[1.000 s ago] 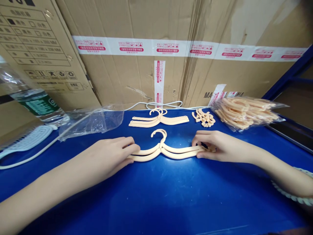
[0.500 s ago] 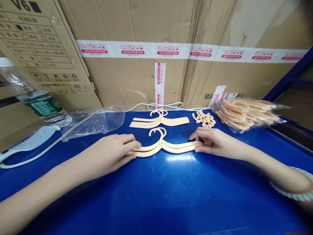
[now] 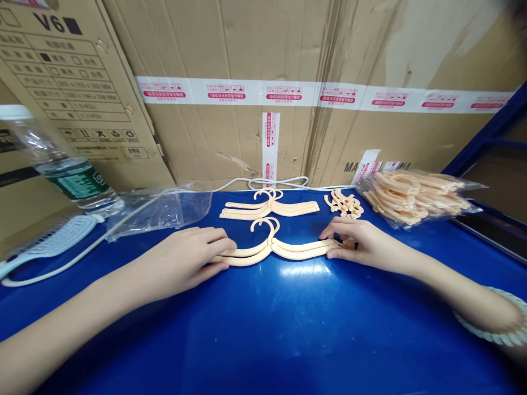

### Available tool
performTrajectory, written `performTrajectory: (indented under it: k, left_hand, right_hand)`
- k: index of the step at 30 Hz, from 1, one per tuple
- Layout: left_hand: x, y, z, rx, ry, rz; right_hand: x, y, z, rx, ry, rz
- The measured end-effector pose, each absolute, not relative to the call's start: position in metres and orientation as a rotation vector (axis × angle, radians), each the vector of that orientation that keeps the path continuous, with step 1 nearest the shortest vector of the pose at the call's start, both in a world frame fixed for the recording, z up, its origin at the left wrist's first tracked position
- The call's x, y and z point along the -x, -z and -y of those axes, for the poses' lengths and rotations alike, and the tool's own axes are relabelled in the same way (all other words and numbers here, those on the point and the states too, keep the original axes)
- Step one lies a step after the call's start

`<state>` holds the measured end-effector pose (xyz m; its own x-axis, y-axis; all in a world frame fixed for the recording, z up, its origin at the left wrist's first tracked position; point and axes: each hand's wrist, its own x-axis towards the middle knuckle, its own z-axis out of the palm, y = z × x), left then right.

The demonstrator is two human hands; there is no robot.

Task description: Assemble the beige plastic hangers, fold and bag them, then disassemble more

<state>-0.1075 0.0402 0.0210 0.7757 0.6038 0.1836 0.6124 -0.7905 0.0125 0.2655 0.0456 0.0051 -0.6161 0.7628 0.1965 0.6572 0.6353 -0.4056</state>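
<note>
Two cream plastic hangers point(image 3: 251, 257) lie side by side on the blue tabletop, their hooks pointing away from me. My left hand point(image 3: 197, 253) has thumb and fingers closed round their left ends. At the right ends, my right hand point(image 3: 354, 239) grips them between thumb and fingers; the very tips are partly hidden. Just behind lies another group of cream hangers point(image 3: 294, 208), nested together, with nothing touching them. A small heap of loose cream hooks point(image 3: 346, 202) sits beyond my right hand.
A clear bag of cream hanger parts point(image 3: 411, 195) lies at the back right. At the left are an empty plastic bag point(image 3: 181, 208), a white cable, a hairbrush point(image 3: 61, 236) and a water bottle point(image 3: 80, 178). Cardboard boxes point(image 3: 222, 49) stand along the back edge.
The view has tilted up slightly, so everything sits a little lower in the picture. Both hands keep their hold on the hangers, which have not visibly moved on the table.
</note>
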Motion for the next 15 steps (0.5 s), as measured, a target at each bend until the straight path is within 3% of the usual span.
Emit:
performTrajectory:
  k: [8,15]
  left_hand:
    - [0.121,-0.029,-0.047,2.914,0.109,1.032]
    - [0.129,-0.035,-0.050,2.934,0.139,1.018]
  right_hand:
    - [-0.277,-0.008,-0.050,1.154,-0.454,2.439]
    - [-0.298,-0.028,-0.053,1.262,-0.241,2.176]
